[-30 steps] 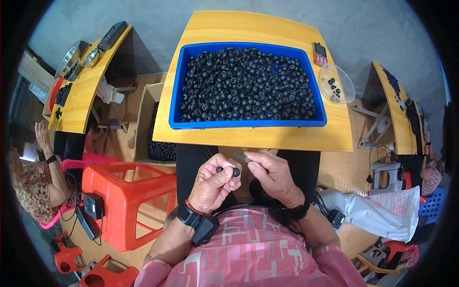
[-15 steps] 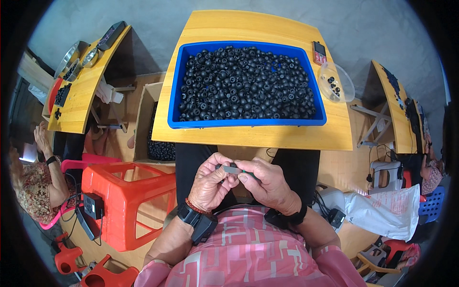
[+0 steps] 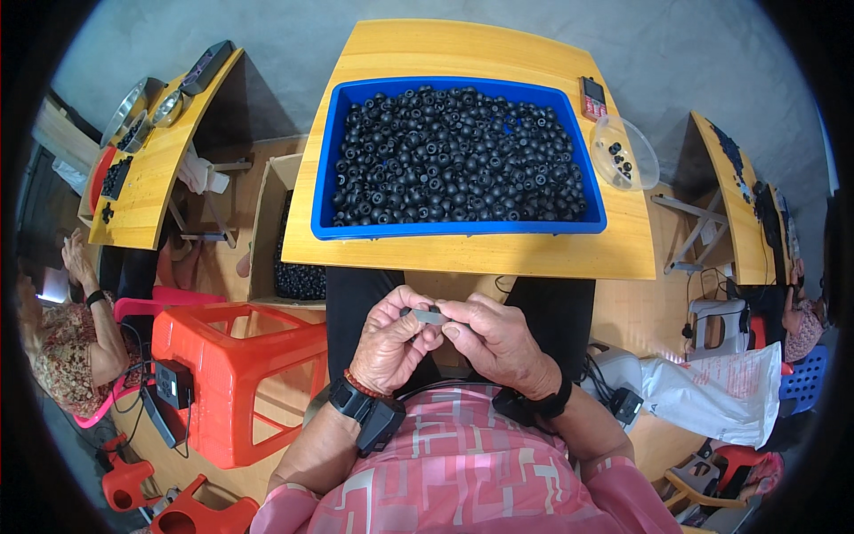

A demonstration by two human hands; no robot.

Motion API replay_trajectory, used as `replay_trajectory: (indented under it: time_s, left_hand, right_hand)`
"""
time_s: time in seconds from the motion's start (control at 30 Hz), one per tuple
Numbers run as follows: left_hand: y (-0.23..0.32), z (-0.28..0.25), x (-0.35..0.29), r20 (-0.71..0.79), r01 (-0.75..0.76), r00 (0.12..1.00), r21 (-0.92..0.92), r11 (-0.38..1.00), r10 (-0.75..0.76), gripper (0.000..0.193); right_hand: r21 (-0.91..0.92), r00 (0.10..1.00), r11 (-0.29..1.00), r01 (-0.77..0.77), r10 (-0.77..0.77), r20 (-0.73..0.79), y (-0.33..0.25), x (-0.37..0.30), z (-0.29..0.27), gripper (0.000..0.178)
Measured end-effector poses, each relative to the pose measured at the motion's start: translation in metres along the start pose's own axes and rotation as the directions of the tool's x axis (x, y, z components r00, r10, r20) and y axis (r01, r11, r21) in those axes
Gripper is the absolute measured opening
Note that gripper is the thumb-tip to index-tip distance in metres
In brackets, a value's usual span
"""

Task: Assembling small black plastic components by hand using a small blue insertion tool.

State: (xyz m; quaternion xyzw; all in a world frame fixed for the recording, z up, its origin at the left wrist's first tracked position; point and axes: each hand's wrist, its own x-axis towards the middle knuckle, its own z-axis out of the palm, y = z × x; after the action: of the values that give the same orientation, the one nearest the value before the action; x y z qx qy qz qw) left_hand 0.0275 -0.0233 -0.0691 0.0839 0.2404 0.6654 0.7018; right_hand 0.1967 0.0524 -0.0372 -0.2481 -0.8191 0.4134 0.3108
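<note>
- the small grey part (image 3: 431,315) sits between both hands, in front of the person's chest and over the lap, below the near edge of the yellow surface (image 3: 463,254); it rests on no surface.
- long axis of the part runs roughly left to right, about parallel to that near edge; one end goes into each hand.
- left hand (image 3: 391,343): fingers clamped on the left end of the part, thumb below and forefinger curled over the top.
- right hand (image 3: 498,343): fingers (image 3: 455,327) closed on the right end, thumb tip pressed against it from beneath.
- both hands are equally near; neither is free. the part lies straight across the gap between the two sets of fingertips, which nearly touch.
- whether it is one piece or two pieces meeting cannot be told; a darker bit shows at the left end, too small to make out.
- blue tray (image 3: 324,191) stands on the surface beyond the hands, well apart from them, filled with black round parts (image 3: 454,151).
- clear bowl (image 3: 642,153) sits at the right edge of the surface, holding a few black parts.
- orange stool (image 3: 222,383) stands on the floor to the person's left.
- another person (image 3: 76,347) sits at the far left, by a second surface.
</note>
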Motion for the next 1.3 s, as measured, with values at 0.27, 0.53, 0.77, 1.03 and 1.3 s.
replay_trajectory:
  time_s: [0.27,0.53,0.77,1.03,1.3]
  left_hand:
    - [-0.002,0.001,0.002,0.167,-0.012,0.986,-0.045,0.999,0.02,0.009]
    - [-0.002,0.005,0.001,0.029,-0.018,0.999,-0.01,1.0,0.018,0.008]
    - [-0.01,-0.002,0.003,0.035,-0.006,0.999,0.014,1.0,0.006,0.007]
    - [-0.016,-0.006,0.003,-0.031,-0.029,0.999,0.032,0.999,0.03,0.006]
    - [-0.012,-0.004,0.002,0.021,-0.028,0.999,0.049,0.998,0.027,0.008]
  right_hand:
    - [0.128,0.983,0.981,-0.147,0.159,-0.086,0.006,-0.002,0.0,0.023]
    - [0.283,0.956,0.925,-0.254,0.285,-0.071,-0.002,-0.004,0.005,0.033]
    - [-0.058,0.989,0.996,0.072,-0.079,-0.122,0.0,-0.001,0.006,0.028]
    - [-0.02,0.98,0.991,0.131,-0.133,-0.146,0.009,-0.004,0.012,0.024]
    - [0.373,0.965,0.899,-0.229,0.261,-0.036,0.001,-0.002,0.01,0.025]
